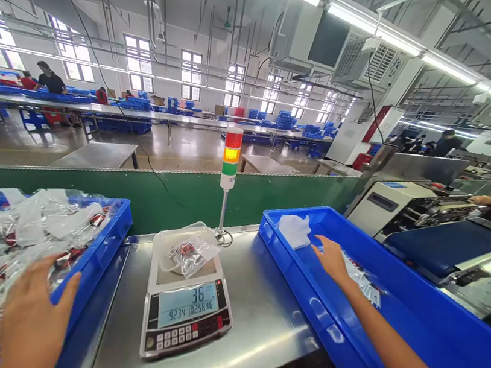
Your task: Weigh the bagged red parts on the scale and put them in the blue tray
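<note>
My left hand is spread wide open, fingers apart and holding nothing, over the near edge of the long blue plastic tray left of the grey digital counting scale. That tray is heaped with clear plastic bags of small red-and-black parts; I can't tell if my palm touches them. On the scale's steel pan sits one clear plastic bag of small red and metal parts, and the display shows 36.

Right of the scale, my right hand reaches into a second long blue plastic tray, fingers close together, at a crumpled clear plastic bag. I can't tell whether my fingers have closed on it. A crumpled, whitish plastic bag lies further along that tray.

Both trays and the scale stand on a brushed stainless-steel bench. Beyond the scale rises a red, amber and green stack light, and far to its right, a co-worker's hands rest beside a blue-belted machine.
</note>
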Tool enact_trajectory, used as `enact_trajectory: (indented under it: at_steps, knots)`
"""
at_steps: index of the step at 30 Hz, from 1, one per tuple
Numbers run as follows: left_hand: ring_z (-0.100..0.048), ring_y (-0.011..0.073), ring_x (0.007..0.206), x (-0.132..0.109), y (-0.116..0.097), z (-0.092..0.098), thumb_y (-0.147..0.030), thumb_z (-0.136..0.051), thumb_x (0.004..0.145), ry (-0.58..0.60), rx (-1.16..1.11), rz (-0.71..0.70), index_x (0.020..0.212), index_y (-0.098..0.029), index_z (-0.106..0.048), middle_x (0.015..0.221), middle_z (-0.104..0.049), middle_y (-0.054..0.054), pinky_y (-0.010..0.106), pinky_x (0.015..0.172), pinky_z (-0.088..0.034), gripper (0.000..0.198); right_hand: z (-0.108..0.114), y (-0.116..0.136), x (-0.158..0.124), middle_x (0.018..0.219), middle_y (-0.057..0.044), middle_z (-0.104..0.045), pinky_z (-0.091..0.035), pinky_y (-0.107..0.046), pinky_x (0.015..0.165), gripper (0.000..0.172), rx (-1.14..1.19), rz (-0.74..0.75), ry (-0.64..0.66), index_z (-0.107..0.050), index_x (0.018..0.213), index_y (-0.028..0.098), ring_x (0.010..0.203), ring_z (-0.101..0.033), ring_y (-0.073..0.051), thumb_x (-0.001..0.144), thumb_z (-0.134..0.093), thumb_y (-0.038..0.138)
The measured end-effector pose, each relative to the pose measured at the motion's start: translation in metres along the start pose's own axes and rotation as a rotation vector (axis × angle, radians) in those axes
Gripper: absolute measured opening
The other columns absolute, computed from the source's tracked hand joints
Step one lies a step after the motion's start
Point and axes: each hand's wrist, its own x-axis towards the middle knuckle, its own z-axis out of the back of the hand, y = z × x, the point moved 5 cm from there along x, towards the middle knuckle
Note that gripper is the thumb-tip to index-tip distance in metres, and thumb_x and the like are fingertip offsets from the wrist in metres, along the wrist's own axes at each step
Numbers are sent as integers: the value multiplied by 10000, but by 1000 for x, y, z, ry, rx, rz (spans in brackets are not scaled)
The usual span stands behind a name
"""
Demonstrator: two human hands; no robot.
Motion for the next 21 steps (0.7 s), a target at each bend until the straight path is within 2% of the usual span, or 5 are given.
enact_trajectory:
  at_steps: [4,7,11,17,21]
  knots:
    - [-566,403,1334,-34,-37,-27,-666,-352,869,130,-35,-58,1248,-270,-602,1354,-651,123,626,1178,-413,603,-13,-88,-34,1570,-291,-428,-362,-773,1022,717,-256,-357,105,-456,1514,146,1423,-410,-544,958,-424,598]
    - [-601,347,1305,-47,-53,-42,-630,-368,914,163,-69,-143,1229,-250,-616,1323,-682,107,564,1146,-472,553,-26,-117,-56,1552,-249,-475,-483,-644,976,597,-518,-349,208,-376,1565,155,1344,-544,-465,1031,-297,411]
    - [-599,293,1310,-57,-74,-56,-596,-345,981,183,-102,-255,1251,-221,-630,1328,-683,101,483,1150,-474,543,-29,-118,-62,1339,-242,-648,-525,-544,936,525,-601,-197,243,-442,1494,109,1158,-689,-375,1021,-228,190]
    - [-598,272,1310,-68,-103,-70,-537,-349,1027,218,-180,-366,1257,-200,-647,1324,-689,97,472,1138,-482,506,-20,-96,-69,1113,-208,-749,-545,-454,880,420,-645,-110,274,-549,1348,121,1122,-707,-351,1050,-387,368]
    - [-607,263,1299,-71,-113,-79,-496,-376,1034,245,-228,-384,1255,-213,-650,1308,-698,81,475,1121,-501,452,-15,-81,-79,1107,-201,-763,-536,-387,841,325,-648,-61,288,-644,1233,115,1094,-716,-332,1023,-458,280]
